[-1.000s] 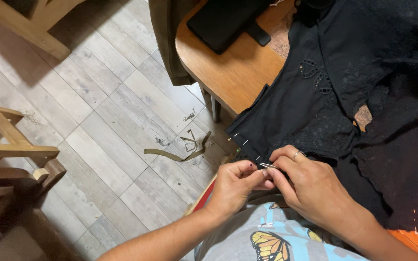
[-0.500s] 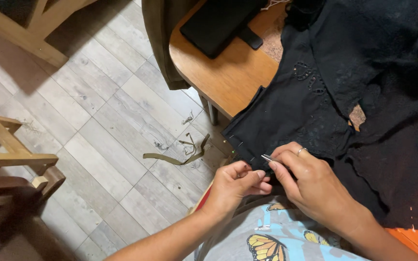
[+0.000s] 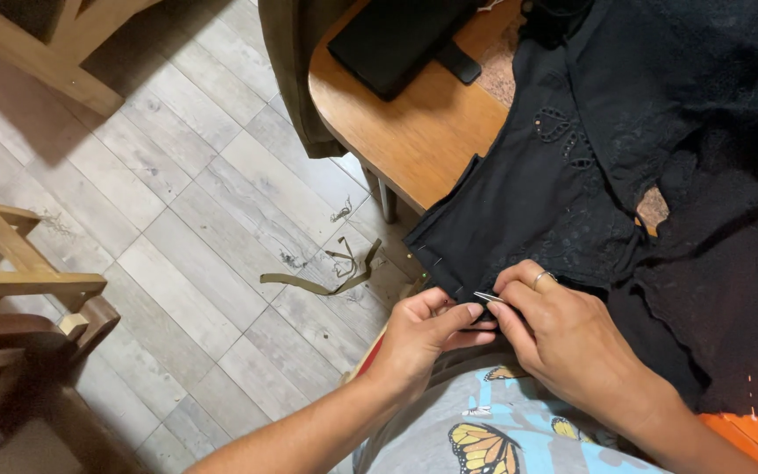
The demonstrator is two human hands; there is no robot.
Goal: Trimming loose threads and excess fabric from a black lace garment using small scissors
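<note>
Hands unmoved: left hand (image 3: 418, 338), right hand (image 3: 563, 338) together, pinching black fabric (image 3: 528, 202) hem.

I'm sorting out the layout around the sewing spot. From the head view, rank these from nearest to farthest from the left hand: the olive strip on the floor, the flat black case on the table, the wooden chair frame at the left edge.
From the left hand:
1. Olive strip, on the floor just up and left of the hand.
2. Flat black case, on the table at the top.
3. Wooden chair frame, at the far left edge.
</note>
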